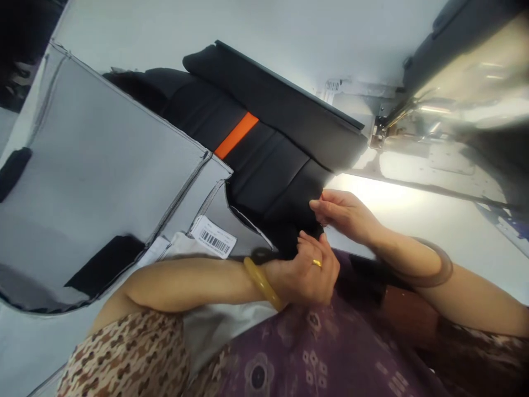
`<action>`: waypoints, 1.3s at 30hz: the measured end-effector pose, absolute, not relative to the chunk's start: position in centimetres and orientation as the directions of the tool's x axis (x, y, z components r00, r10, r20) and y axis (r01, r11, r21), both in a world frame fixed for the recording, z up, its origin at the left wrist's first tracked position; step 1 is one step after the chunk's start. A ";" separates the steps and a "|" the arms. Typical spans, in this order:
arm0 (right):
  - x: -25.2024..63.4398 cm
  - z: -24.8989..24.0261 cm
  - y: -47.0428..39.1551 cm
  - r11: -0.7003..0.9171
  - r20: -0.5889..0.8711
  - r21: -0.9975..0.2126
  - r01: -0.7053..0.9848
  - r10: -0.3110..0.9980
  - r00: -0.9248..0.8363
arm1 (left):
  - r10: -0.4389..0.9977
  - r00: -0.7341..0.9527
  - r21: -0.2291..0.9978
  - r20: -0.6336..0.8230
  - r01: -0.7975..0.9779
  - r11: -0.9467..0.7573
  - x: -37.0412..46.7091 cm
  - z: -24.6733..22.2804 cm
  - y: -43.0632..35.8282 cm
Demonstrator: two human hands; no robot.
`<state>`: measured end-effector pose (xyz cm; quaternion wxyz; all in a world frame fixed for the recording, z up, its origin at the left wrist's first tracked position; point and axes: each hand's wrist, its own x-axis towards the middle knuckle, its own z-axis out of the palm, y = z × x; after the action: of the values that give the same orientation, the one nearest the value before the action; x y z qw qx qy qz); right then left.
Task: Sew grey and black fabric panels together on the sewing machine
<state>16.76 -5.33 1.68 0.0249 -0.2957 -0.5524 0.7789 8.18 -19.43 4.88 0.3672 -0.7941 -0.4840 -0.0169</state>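
A black seat cover [285,160] with stitched ribs and an orange stripe [236,135] lies spread on the table. Its grey backing [111,149] faces up on the left side. At the cover's near right corner, my right hand [345,214] pinches the black edge between thumb and fingers. Just below it, my left hand [312,267] curls closed on the same edge, a ring on one finger. A white barcode label [214,237] is attached near the grey seam. The fingertips partly hide the edge being held.
A sewing machine [438,132] stands at the right, its needle area beyond my right hand. The white tabletop [264,22] runs behind the cover. Dark items [25,49] are blurred at the far left.
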 end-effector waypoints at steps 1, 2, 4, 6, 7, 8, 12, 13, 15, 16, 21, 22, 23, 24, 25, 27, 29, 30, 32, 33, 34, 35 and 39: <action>16.8 1.6 -5.3 -0.388 -0.427 -0.878 0.281 0.366 -0.827 | 0.761 0.528 -0.583 0.377 0.774 -0.247 8.4 4.8 -19.5; 16.8 1.6 -5.3 -0.390 -0.422 -0.879 0.275 0.367 -0.829 | 0.765 0.526 -0.605 0.372 0.762 -0.230 8.6 4.6 -19.5; 16.9 1.6 -5.4 -0.394 -0.415 -0.880 0.265 0.367 -0.832 | 0.769 0.527 -0.657 0.362 0.729 -0.191 9.0 4.5 -19.5; 17.0 1.5 -5.4 -0.404 -0.419 -0.877 0.261 0.373 -0.828 | 0.768 0.554 -0.714 0.322 0.674 -0.187 9.3 4.6 -19.5; 17.0 1.5 -5.4 -0.409 -0.423 -0.874 0.262 0.378 -0.823 | 0.765 0.580 -0.745 0.280 0.634 -0.208 9.4 4.6 -19.4; 17.0 1.4 -5.4 -0.413 -0.431 -0.871 0.266 0.382 -0.817 | 0.763 0.606 -0.775 0.222 0.585 -0.240 9.5 4.7 -19.4; 16.9 1.3 -5.3 -0.423 -0.467 -0.857 0.295 0.394 -0.792 | 0.766 0.632 -0.814 0.121 0.505 -0.289 10.0 4.3 -19.4; 16.8 1.3 -5.4 -0.416 -0.467 -0.859 0.298 0.400 -0.788 | 0.774 0.607 -0.791 0.179 0.556 -0.253 10.1 4.1 -19.4; 16.7 1.3 -5.4 -0.378 -0.448 -0.877 0.297 0.421 -0.788 | 0.774 0.539 -0.684 0.332 0.703 -0.195 10.0 3.9 -19.3; 16.8 1.4 -5.4 -0.338 -0.429 -0.893 0.298 0.431 -0.794 | 0.764 0.512 -0.598 0.392 0.773 -0.211 9.6 4.0 -19.1; 18.1 2.8 -4.4 0.294 -0.169 -0.885 0.362 0.522 -0.836 | 0.938 0.320 0.061 0.133 0.942 -0.330 3.2 7.2 -15.9; 18.3 3.0 -4.1 0.453 -0.058 -0.811 0.371 0.570 -0.820 | 0.957 0.290 0.184 0.003 0.941 -0.285 1.5 7.9 -14.9; 18.5 3.0 -3.9 0.587 0.067 -0.713 0.384 0.602 -0.796 | 0.959 0.263 0.283 -0.108 0.933 -0.224 -0.2 8.5 -13.7; 18.6 2.9 -3.6 0.690 0.186 -0.607 0.394 0.606 -0.774 | 0.942 0.277 0.353 -0.190 0.915 -0.198 -1.7 8.9 -12.4; 18.5 2.6 -3.4 0.766 0.283 -0.505 0.396 0.581 -0.763 | 0.922 0.299 0.400 -0.244 0.898 -0.185 -3.0 9.1 -11.1; 17.9 1.6 -3.0 0.867 0.358 -0.344 0.361 0.476 -0.803 | 0.881 0.343 0.452 -0.326 0.875 -0.173 -4.9 8.8 -8.7; 17.2 0.6 -2.8 0.914 0.306 -0.251 0.318 0.387 -0.870 | 0.882 0.306 0.441 -0.359 0.888 -0.129 -6.3 8.0 -6.9; 16.9 0.1 -2.8 0.925 0.272 -0.218 0.311 0.364 -0.891 | 0.906 0.248 0.400 -0.342 0.911 -0.098 -6.9 7.7 -6.3; 16.5 -0.4 -2.8 0.935 0.232 -0.170 0.310 0.343 -0.910 | 0.978 0.078 0.254 -0.194 0.967 -0.027 -8.0 7.6 -6.0; 16.4 -0.5 -2.8 0.938 0.233 -0.157 0.308 0.338 -0.912 | 0.998 -0.008 0.175 -0.063 0.984 0.019 -8.4 7.8 -6.4; 16.4 -0.5 -2.8 0.941 0.241 -0.150 0.303 0.332 -0.912 | 0.995 -0.068 0.110 0.075 0.992 0.059 -8.7 8.3 -7.2; 16.5 -0.5 -2.8 0.945 0.250 -0.147 0.293 0.322 -0.913 | 0.976 -0.098 0.069 0.196 0.994 0.086 -8.7 8.9 -8.3; 16.6 -0.2 -2.4 0.948 0.265 -0.158 0.277 0.311 -0.913 | 0.959 0.047 -0.044 0.279 0.998 -0.036 -6.1 11.3 -14.0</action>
<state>16.55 -2.37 -0.21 0.1448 -0.1508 -0.9762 0.0584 -6.15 -14.03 11.28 0.1139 -0.7144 -0.6849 -0.0864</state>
